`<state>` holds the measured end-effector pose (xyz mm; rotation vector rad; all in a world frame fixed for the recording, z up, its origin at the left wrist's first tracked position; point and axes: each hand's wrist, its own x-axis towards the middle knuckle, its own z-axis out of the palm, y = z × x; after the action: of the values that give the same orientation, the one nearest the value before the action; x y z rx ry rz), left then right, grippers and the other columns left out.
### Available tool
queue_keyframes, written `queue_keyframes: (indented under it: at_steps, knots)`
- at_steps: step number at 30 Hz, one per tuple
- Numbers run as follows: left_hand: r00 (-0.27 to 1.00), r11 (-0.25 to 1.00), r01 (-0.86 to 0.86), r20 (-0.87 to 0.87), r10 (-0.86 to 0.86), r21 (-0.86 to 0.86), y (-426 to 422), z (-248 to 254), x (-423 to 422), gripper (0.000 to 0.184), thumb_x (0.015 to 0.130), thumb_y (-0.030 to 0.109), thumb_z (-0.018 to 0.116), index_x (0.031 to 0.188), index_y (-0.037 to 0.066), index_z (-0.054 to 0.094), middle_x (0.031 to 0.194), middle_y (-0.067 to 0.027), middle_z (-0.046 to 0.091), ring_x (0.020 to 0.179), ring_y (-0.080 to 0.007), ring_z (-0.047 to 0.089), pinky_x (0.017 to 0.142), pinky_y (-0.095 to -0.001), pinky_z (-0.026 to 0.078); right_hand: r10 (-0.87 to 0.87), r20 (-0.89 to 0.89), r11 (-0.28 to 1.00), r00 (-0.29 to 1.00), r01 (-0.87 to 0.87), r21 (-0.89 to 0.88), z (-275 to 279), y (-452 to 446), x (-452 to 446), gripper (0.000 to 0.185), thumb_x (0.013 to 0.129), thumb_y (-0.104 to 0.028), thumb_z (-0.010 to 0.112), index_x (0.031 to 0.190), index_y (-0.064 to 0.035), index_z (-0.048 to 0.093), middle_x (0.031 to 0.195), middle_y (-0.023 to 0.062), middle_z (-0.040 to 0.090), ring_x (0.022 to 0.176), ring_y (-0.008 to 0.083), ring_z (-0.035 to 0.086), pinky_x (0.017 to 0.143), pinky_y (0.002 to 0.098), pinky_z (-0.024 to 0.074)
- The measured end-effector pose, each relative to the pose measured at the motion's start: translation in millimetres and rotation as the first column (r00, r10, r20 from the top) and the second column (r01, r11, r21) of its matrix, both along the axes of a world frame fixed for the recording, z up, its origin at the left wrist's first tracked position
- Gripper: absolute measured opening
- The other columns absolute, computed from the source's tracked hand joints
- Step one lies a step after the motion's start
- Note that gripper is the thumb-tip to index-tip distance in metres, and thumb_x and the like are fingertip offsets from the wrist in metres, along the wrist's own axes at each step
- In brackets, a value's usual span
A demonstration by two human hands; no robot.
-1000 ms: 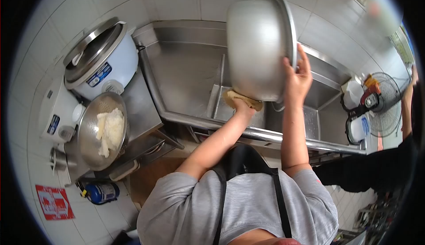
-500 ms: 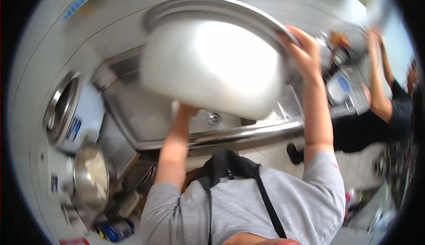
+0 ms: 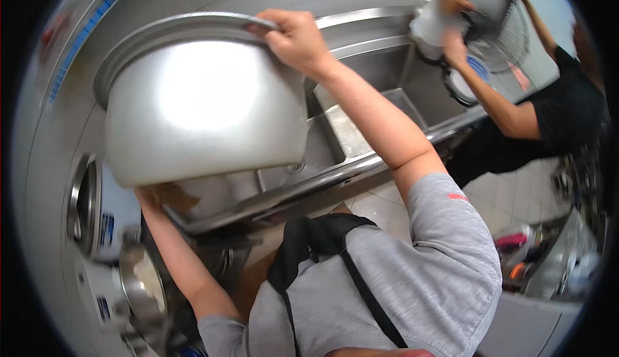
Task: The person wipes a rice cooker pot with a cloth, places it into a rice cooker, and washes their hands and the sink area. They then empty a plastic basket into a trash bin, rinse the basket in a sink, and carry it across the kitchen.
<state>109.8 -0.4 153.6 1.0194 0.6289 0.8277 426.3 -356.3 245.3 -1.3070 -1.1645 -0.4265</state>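
Note:
A large, shiny metal pot (image 3: 206, 112) is held up in the air above the left part of the sink, tilted, with its outer wall and base edge towards me. My right hand (image 3: 293, 38) is closed around its rim at the upper right. Under the lower left edge of the base is my left hand (image 3: 153, 196), bearing the pot from below; its fingers are mostly hidden. The inside of the pot is out of sight.
The steel sink (image 3: 367, 115) runs along the wall. A co-worker in black (image 3: 548, 105) stands at the right, hands near a round wire grille (image 3: 496, 25). At the left are a white cooker-like appliance (image 3: 116, 208) and a metal bowl (image 3: 142, 279) with pale contents.
Both hands have carried the pot to the left, and my view has shifted. More of the sink shows on the right. The co-worker's hands have come apart.

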Motion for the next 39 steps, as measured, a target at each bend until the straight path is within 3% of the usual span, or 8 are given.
queue_keyframes:
  at_steps: [1,15,20,25,32,34,37,39]
  knots:
    - [0.999,0.999,-0.036,-0.012,0.036,0.012,-1,1,-19,0.051,0.086,0.04,0.03,0.121,0.005,0.041,0.118,-0.0129,0.046,0.106,-0.025,0.045,0.088,-0.0375,0.037,0.031,-0.018,0.999,0.999,-0.031,0.018,-3,11,-5,0.025,0.066,-0.004,0.047,0.083,-0.0074,0.064,0.07,0.0135,0.062,0.059,0.023,0.058,0.057,0.0303,0.0453]
    - [0.848,0.848,-0.529,0.03,0.53,-0.02,-111,-106,-158,0.051,0.087,0.04,0.035,0.121,0.003,0.041,0.116,-0.0128,0.048,0.105,-0.0237,0.047,0.087,-0.0346,0.039,0.565,0.338,0.822,0.753,-0.547,-0.156,-58,65,-80,0.015,0.062,-0.01,0.06,0.074,-0.0005,0.058,0.065,0.0108,0.056,0.056,0.0224,0.055,0.053,0.0276,0.0425]
    - [0.699,0.699,-0.715,0.027,0.714,0.023,-164,-95,-152,0.049,0.09,0.039,0.033,0.118,0.0,0.044,0.11,-0.0113,0.052,0.098,-0.0217,0.05,0.082,-0.0307,0.04,0.654,0.426,0.746,0.625,-0.626,-0.226,-80,62,-95,0.054,0.049,-0.051,0.074,0.063,-0.0034,0.053,0.055,0.0057,0.047,0.048,0.0195,0.049,0.045,0.0288,0.0344]
    - [0.654,0.655,-0.756,0.041,0.755,-0.011,-180,-110,-148,0.043,0.091,0.036,0.033,0.111,0.001,0.048,0.107,-0.0078,0.053,0.097,-0.0193,0.05,0.082,-0.0308,0.039,0.527,0.584,0.837,0.617,-0.494,-0.234,-107,53,-94,0.072,0.053,-0.076,0.053,0.056,-0.0053,0.043,0.052,0.0054,0.039,0.046,0.0211,0.041,0.047,0.031,0.0269]
    - [0.583,0.64,-0.722,0.267,0.767,-0.263,-194,-125,-149,0.037,0.091,0.026,0.03,0.11,0.0,0.047,0.108,-0.0117,0.051,0.104,-0.0227,0.047,0.093,-0.0349,0.034,0.539,0.601,0.839,0.59,-0.437,-0.322,-149,34,-115,0.06,0.047,-0.061,0.066,0.054,-0.0065,0.043,0.053,0.0051,0.037,0.048,0.023,0.039,0.049,0.0321,0.0305]
    - [0.654,0.674,-0.734,0.359,0.666,0.085,-192,-119,-169,0.04,0.09,0.026,0.03,0.116,-0.001,0.044,0.116,-0.0141,0.049,0.105,-0.0246,0.049,0.092,-0.0353,0.039,0.549,0.588,0.835,0.594,-0.429,-0.346,-152,28,-122,0.058,0.053,-0.061,0.063,0.054,-0.0063,0.043,0.053,0.0051,0.036,0.047,0.0231,0.038,0.049,0.0324,0.0296]
    - [0.375,0.423,-0.904,0.373,0.849,-0.055,-197,-53,-182,0.036,0.088,0.025,0.034,0.109,-0.001,0.048,0.102,-0.0113,0.053,0.09,-0.0194,0.054,0.078,-0.0321,0.046,0.621,0.516,0.784,0.59,-0.457,-0.421,-144,24,-130,0.055,0.062,-0.058,0.057,0.055,-0.006,0.043,0.052,0.0056,0.035,0.048,0.0237,0.038,0.049,0.0331,0.0289]
    - [0.525,0.544,-0.837,0.384,0.76,0.068,-205,-9,-172,0.035,0.088,0.025,0.035,0.109,0.0,0.049,0.102,-0.0095,0.054,0.09,-0.0206,0.054,0.078,-0.032,0.046,0.668,0.473,0.742,0.575,-0.462,-0.487,-140,21,-141,0.052,0.068,-0.055,0.053,0.055,-0.0056,0.043,0.052,0.006,0.034,0.048,0.0243,0.038,0.049,0.0336,0.0288]
